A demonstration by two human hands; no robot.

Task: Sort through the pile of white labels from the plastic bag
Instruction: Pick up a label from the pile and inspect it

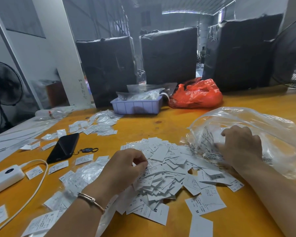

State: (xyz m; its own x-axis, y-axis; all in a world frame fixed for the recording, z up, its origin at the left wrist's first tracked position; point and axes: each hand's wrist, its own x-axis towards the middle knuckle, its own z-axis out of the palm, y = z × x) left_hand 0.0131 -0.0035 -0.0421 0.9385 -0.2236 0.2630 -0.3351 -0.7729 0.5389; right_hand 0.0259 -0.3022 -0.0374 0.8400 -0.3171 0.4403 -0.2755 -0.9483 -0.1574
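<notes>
Labels (pixel 166 170) under curled hands (pixel 125 166)

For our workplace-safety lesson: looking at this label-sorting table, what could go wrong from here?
1. The loose pile of white labels spreads toward the sorted groups; sizes could get mixed.
2. The left hand works near the phone and charger cable, so a snag might drag either.
3. The right hand on the clear plastic bag could sweep labels aside.
</notes>
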